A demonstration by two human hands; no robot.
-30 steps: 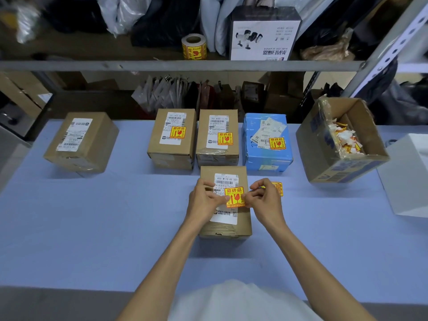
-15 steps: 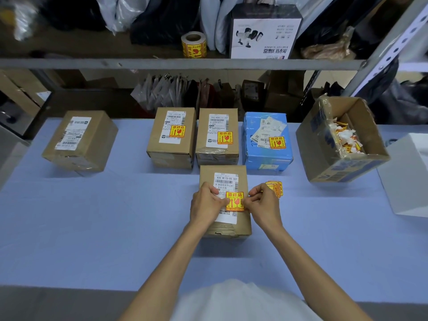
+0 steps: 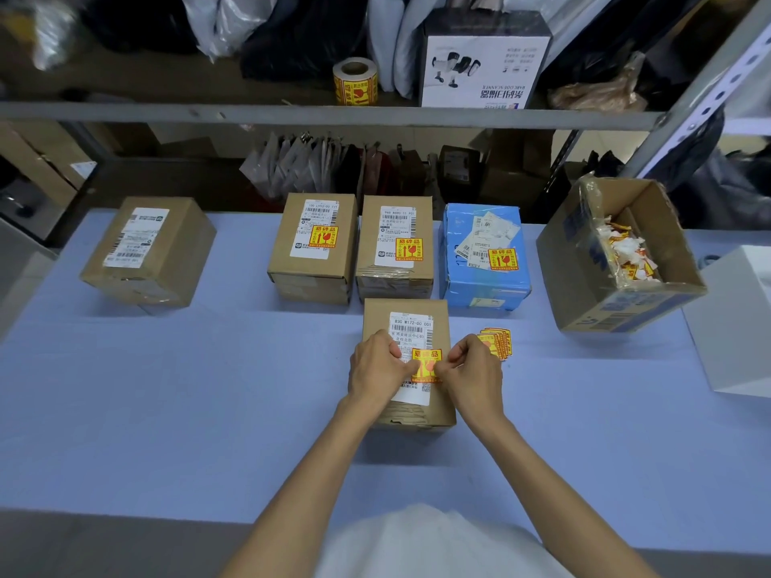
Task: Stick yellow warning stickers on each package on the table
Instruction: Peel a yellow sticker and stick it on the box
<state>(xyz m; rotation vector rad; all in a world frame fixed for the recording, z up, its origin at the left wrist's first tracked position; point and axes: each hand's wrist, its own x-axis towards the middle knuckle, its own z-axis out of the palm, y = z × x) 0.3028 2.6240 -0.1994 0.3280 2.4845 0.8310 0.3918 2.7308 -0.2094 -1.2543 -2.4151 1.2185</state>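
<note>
Head | left hand [image 3: 377, 371], right hand [image 3: 473, 375] pinch yellow sticker [image 3: 426, 360] on package [image 3: 377, 321] | open carton [image 3: 584, 281]: sticker scraps [image 3: 628, 256]

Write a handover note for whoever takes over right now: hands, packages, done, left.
Hands: left hand and right hand each pinch a side edge of the yellow sticker, held on the front package label.
Stickers: loose stack just behind the right hand; cannot tell whether it is held or lies on the table.
Done: back row, first brown package, second brown package and blue package carry stickers.
Left: press this one flat, then the far-left package, which shows no sticker.
</note>
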